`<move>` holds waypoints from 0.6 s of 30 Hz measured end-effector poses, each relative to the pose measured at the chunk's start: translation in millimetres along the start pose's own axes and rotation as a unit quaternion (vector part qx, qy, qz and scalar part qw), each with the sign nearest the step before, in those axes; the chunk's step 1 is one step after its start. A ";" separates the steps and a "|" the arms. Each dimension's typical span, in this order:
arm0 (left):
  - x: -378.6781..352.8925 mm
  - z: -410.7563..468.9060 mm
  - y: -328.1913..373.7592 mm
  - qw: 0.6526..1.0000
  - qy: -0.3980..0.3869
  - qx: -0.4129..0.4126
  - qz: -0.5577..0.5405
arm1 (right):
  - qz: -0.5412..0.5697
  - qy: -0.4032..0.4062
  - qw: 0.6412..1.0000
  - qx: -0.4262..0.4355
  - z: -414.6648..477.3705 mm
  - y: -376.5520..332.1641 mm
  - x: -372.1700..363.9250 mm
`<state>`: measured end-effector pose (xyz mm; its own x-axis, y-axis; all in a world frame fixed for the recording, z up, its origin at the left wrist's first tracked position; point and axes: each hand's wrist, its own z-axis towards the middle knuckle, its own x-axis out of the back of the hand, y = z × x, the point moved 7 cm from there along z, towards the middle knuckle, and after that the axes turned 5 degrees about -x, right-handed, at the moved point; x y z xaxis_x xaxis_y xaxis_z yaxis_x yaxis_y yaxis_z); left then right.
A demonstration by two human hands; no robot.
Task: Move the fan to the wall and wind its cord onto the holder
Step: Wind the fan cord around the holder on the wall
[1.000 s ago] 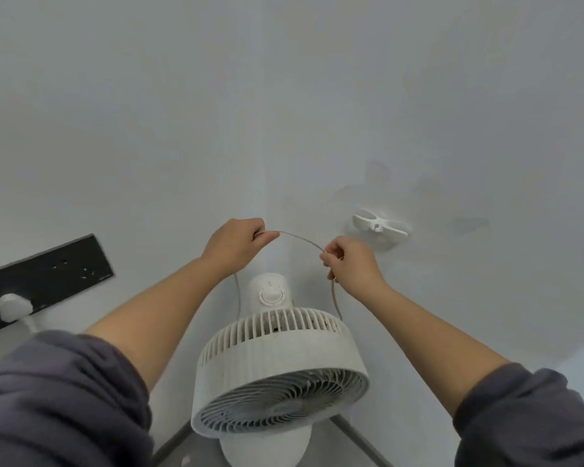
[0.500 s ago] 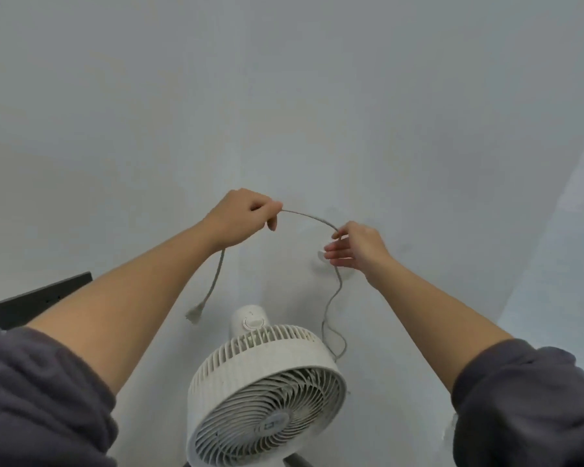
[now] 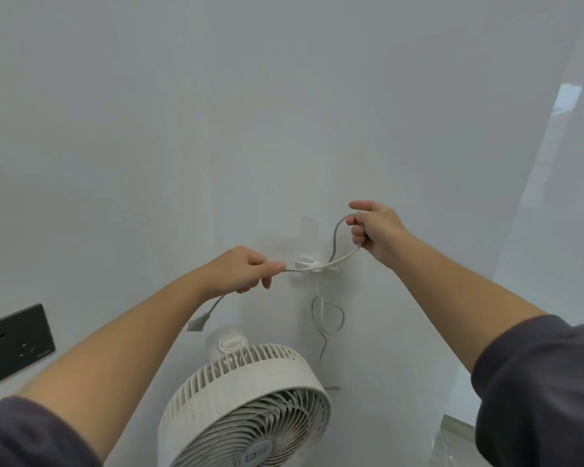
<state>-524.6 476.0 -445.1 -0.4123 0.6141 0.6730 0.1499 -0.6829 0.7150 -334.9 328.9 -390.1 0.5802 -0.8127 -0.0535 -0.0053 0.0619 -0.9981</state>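
Cord [image 3: 334,242] pinched in left hand [image 3: 241,271], looped through curled right hand [image 3: 375,230], crossing wall holder [image 3: 312,265].

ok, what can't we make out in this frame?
Head view only:
- fan base: cut off by bottom edge.
- holder: white on white wall, crossed by the cord; wraps cannot be counted.
- plug: blurred, prongs unreadable.
- cord's fan end: hidden behind the fan.

The fan [image 3: 246,409] stands before the wall [image 3: 284,112]. The holder [image 3: 312,264] sits on the wall above it, the cord [image 3: 334,239] crossing the holder; a socket panel [image 3: 14,345] lies far left.
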 end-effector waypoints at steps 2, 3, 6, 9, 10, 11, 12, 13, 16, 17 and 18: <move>1.8 4.1 -2.9 0.998 0.015 -0.008 0.054 | 0.030 0.014 0.999 0.021 0.6 -10.4 9.2; 3.0 7.6 -3.4 0.997 0.026 -0.012 0.075 | 0.045 0.015 0.998 0.030 0.9 -15.3 12.4; 2.6 21.5 -4.8 0.996 0.057 0.004 0.069 | 0.030 0.020 0.996 0.086 3.0 -29.4 18.4; -8.5 33.7 -0.5 0.998 0.049 0.025 -0.024 | -0.126 0.053 0.972 0.194 -0.5 -42.5 22.6; -12.1 36.7 3.7 0.997 0.050 0.026 -0.050 | -0.155 0.068 0.964 0.206 -0.8 -44.3 25.3; -14.7 39.2 9.1 0.995 0.054 0.024 -0.076 | -0.172 0.082 0.959 0.211 -1.2 -46.1 28.1; -16.4 41.6 14.9 0.993 0.059 0.024 -0.103 | -0.182 0.092 0.956 0.211 -1.1 -47.8 31.3; -17.6 44.1 20.1 0.989 0.060 0.028 -0.130 | -0.192 0.100 0.954 0.208 -2.0 -50.1 34.5; -17.4 51.8 29.4 0.988 0.063 0.051 -0.130 | -0.220 0.125 0.944 0.211 -6.9 -57.9 43.8; -14.2 53.8 31.5 0.991 0.076 0.055 -0.093 | -0.222 0.136 0.942 0.212 -9.1 -60.7 46.8; -11.9 54.7 34.6 0.992 0.088 0.056 -0.064 | -0.218 0.144 0.942 0.211 -10.9 -63.0 49.6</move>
<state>-465.4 466.6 -418.0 -0.5829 0.6087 0.5382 0.1806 -0.5488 0.8162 -314.7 278.4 -330.3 0.2063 -0.9339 0.2920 0.5413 -0.1396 -0.8291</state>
